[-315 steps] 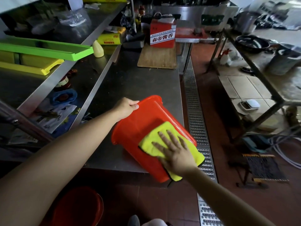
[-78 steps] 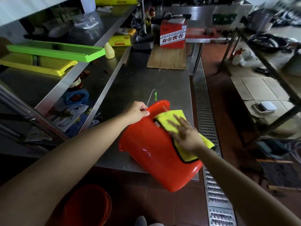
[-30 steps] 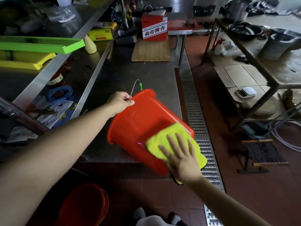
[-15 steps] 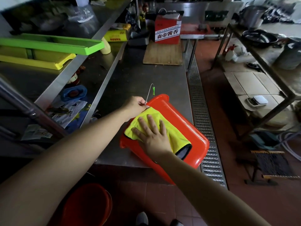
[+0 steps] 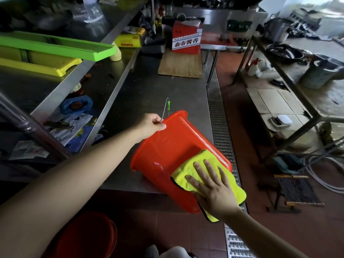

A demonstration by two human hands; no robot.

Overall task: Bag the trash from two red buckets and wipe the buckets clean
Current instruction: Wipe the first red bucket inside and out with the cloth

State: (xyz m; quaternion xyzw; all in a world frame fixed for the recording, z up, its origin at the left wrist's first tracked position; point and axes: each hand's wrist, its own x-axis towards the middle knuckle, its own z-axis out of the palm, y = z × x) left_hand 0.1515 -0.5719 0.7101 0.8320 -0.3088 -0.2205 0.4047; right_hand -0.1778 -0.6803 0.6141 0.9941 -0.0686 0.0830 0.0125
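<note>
Two buckets: one on the counter, one below. Left hand pinches its rim; right hand spread on one cloth.

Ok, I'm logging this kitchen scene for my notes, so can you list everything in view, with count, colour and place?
bucket being wiped: 1, red, tipped on its side at the steel table's near edge
cloth: 1, yellow, on the bucket's side
second bucket: 1, red, on the floor below
steel table: 1, grey, centre
wooden board: 1, brown, far end of the table
box: 1, red and white, on the board
trays: 2, green over yellow, left shelf
floor drain grate: 1, metal, right of the table
left hand: pinches the bucket's wire handle
right hand: pressed flat on the cloth
</note>
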